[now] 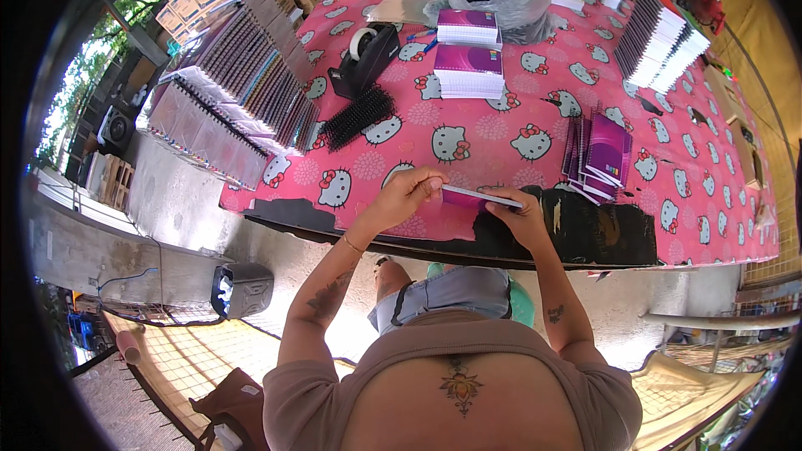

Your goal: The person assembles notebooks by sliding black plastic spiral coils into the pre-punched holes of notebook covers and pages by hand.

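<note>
Near the table's front edge I hold a thin purple booklet [464,199] with its white page edges turned upward. My left hand [411,190] is closed on its left end, fingers curled and thumb pressed in. My right hand [520,215] grips the other end, with the thumb underneath. Beyond my hands stands a stack of purple-covered booklets [469,63] with white pages. To the right lies a loose pile of purple spiral notebooks [608,149]. A bundle of black spiral binding coils [357,117] rests at the left, beside a black tape dispenser [365,60].
Tall stacks of spiral notebooks [251,75] stand at the left. A plastic bag [535,12] of black coils sits at the back, and more white-paged stacks [656,42] at the right. The pink patterned tablecloth [368,163] is torn along the front, baring a black surface [585,230].
</note>
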The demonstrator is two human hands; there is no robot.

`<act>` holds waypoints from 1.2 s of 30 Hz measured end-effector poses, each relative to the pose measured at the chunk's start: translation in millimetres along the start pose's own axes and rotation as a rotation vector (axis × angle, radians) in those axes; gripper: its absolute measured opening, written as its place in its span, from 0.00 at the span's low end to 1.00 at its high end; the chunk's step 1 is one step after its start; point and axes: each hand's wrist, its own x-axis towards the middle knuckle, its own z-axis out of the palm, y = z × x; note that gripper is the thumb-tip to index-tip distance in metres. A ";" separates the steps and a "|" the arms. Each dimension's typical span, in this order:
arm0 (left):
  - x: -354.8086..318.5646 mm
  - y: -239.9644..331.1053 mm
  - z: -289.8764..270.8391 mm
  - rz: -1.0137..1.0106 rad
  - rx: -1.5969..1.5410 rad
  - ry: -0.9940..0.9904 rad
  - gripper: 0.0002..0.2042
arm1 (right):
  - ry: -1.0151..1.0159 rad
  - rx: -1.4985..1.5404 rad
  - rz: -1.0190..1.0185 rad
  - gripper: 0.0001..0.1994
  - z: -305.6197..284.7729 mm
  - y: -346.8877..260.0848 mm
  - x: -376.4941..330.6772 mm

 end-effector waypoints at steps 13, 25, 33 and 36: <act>-1.2 23.8 5.2 0.109 0.610 0.051 0.19 | 0.041 0.019 0.031 0.12 6.1 -9.7 -1.1; -20.1 12.0 43.1 0.114 1.199 0.318 0.44 | 0.085 0.221 0.117 0.13 29.4 -34.8 0.3; -21.9 19.6 43.9 0.145 1.279 0.304 0.44 | 0.052 0.155 0.090 0.13 33.7 -26.8 1.6; -33.6 19.9 55.0 0.137 1.390 0.216 0.42 | 0.056 0.267 0.147 0.13 34.2 -50.3 4.3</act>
